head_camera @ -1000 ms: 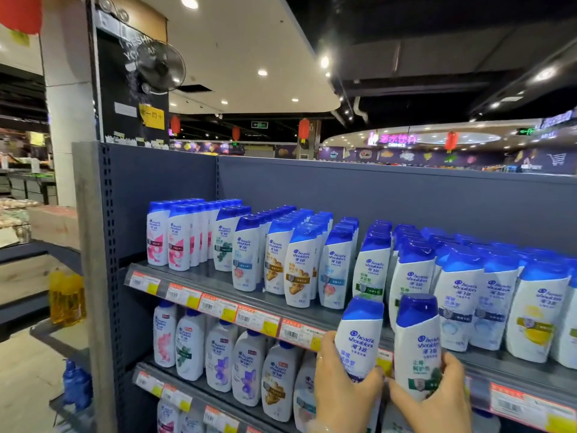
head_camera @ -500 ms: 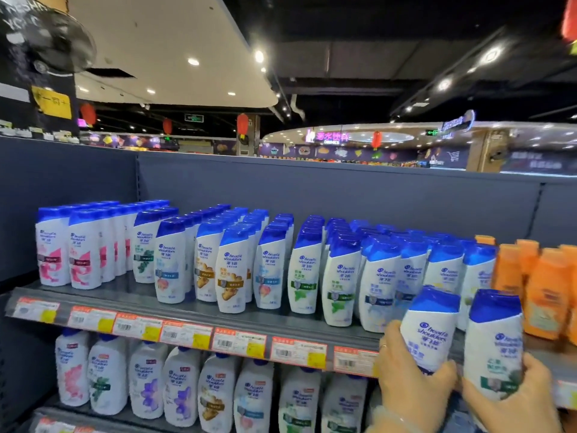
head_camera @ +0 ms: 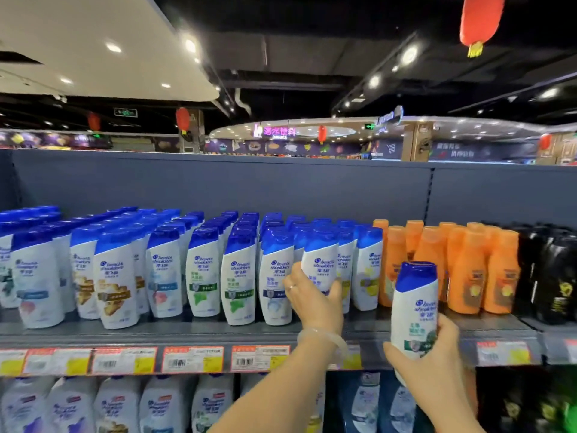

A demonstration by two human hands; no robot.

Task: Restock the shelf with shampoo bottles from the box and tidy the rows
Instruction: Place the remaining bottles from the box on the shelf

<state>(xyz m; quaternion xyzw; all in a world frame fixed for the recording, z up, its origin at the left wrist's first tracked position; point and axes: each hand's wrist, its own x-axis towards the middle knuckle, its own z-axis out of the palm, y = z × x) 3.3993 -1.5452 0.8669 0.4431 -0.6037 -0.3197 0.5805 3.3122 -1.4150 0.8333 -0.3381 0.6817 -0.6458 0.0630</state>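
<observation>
While left hand (head_camera: pixel 315 296) grips shelf-row bottle (head_camera: pixel 320 260), right hand (head_camera: pixel 437 354) grips second bottle (head_camera: pixel 413 310) before shelf edge (head_camera: pixel 193 337).

The left arm is reaching up and forward, bare to the wrist, where a pale bangle (head_camera: pixel 324 339) is sitting. The left hand (head_camera: pixel 312 295) is curling its fingers and thumb around a shampoo bottle (head_camera: pixel 321 260), a ring showing on one finger. The right hand (head_camera: pixel 437 348) is staying lower and closer to the body, gripping a second bottle (head_camera: pixel 415 307) upright around its lower part; its fingertips are probably wrapped behind, though they are hidden.
</observation>
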